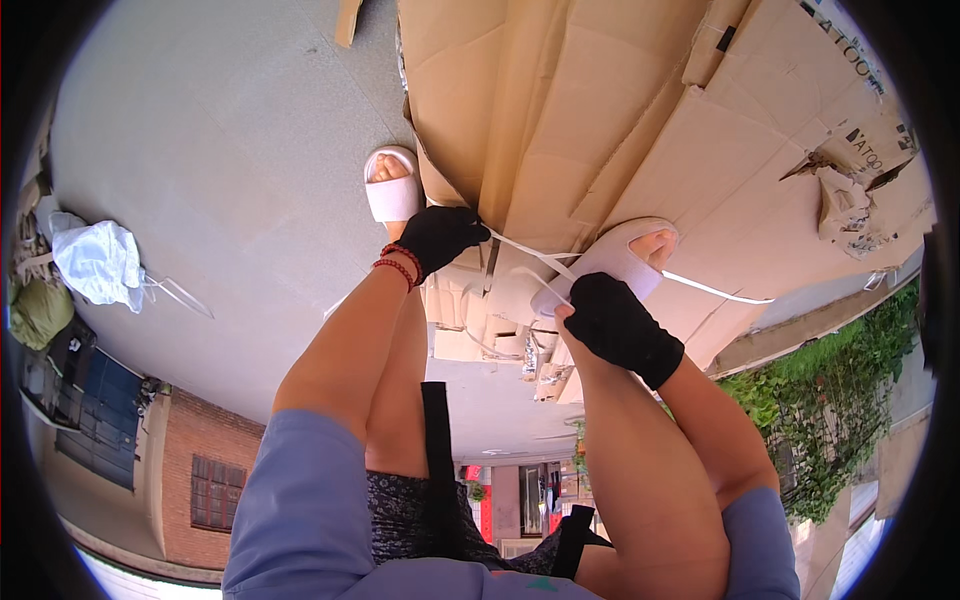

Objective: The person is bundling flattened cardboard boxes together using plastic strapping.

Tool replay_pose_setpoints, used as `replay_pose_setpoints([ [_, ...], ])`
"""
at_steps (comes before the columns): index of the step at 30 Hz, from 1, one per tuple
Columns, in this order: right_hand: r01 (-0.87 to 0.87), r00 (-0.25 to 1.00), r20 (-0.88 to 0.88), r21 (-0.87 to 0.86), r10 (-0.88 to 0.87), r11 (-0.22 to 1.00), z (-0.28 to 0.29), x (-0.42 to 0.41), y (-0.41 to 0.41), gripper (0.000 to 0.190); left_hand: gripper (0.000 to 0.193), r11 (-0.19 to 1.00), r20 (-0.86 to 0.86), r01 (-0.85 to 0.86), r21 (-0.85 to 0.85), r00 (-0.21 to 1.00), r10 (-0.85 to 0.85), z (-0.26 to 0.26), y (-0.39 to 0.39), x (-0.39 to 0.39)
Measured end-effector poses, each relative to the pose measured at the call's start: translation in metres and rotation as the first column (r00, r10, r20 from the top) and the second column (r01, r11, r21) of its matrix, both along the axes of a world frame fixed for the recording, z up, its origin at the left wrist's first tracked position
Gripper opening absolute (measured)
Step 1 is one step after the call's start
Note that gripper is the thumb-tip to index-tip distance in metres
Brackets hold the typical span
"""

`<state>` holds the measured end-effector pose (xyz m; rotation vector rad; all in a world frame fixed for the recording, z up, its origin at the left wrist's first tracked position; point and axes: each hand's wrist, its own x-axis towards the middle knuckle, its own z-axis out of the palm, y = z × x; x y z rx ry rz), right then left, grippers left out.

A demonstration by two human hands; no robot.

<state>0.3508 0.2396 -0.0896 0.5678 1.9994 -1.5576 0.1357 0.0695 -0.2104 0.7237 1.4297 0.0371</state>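
My left hand [444, 237], in a black glove with red beaded bracelets at the wrist, grips a white strap [525, 248] near the edge of flattened cardboard boxes [517, 165]. In a matching black glove, my right hand [621, 327] is closed on the strap's other part, beside my shin. Between the hands the strap crosses over itself, and a length of it runs out past my pink slipper [611, 259] across the cardboard. That slippered foot rests on the cardboard; the other slipper [393, 187] is on the floor at the stack's left edge.
More flattened cardboard [495, 330] lies beneath and behind my hands. A white plastic bag [101, 259] with loose straps and an olive-green bag [41, 313] sit at the far left. Torn cardboard [847, 206] sticks up at the right, with green plants [832, 382] beyond a low kerb.
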Motion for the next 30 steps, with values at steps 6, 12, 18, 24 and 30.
replay_pose_setpoints([
  [6, -0.237, 0.967, -0.076, 0.078, 0.243, 0.968, 0.011, -0.013, 0.007, 0.015, 0.042, 0.995, 0.029, -0.095, 0.028, 0.995, 0.094, -0.01, -0.005, 0.0],
  [12, 0.142, 0.989, 0.046, -0.03, -0.14, 0.989, 0.025, -0.03, 0.015, 0.011, 0.033, 0.995, 0.063, -0.099, 0.027, 0.993, 0.098, -0.01, -0.013, -0.004],
  [18, 0.177, 0.973, -0.168, 0.099, -0.159, 0.979, -0.045, -0.156, 0.017, 0.045, 0.023, 0.92, 0.005, -0.259, 0.293, 0.963, 0.269, 0.015, -0.05, 0.043],
  [24, -0.336, 0.717, -0.414, 0.501, 0.561, 0.798, -0.065, -0.212, -0.065, 0.032, 0.027, 0.84, -0.422, -0.109, 0.531, 0.826, 0.374, 0.047, -0.04, 0.043],
  [30, -0.43, 0.814, -0.354, 0.168, 0.462, 0.887, -0.087, -0.226, -0.033, 0.028, 0.022, 0.905, -0.37, -0.203, 0.374, 0.862, 0.346, 0.043, -0.03, 0.033],
])
